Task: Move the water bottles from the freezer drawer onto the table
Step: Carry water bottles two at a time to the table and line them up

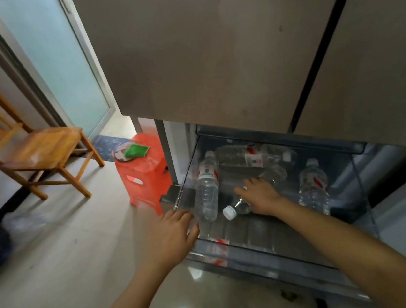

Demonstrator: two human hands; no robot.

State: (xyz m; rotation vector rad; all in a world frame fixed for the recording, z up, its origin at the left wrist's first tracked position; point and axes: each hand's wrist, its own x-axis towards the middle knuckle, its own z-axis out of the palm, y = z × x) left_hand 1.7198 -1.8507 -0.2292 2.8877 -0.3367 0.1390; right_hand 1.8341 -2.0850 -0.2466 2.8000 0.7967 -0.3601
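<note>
Currently, four water bottles lie in the open freezer drawer [281, 231]: a centre bottle [276, 174] with its white cap toward the viewer, a left bottle [206, 191], a rear bottle [250, 157] lying crosswise, and a right bottle [313, 184]. The right hand [259, 195] lies over the centre bottle with fingers curled round its body, while the left hand [173, 233] is flat with straight fingers at the drawer's front-left corner, just beside the left bottle's base, holding nothing. A red stool [146, 175] carrying a green cloth [135, 150] stands left of the drawer, and a wooden chair [32, 150] farther left.
</note>
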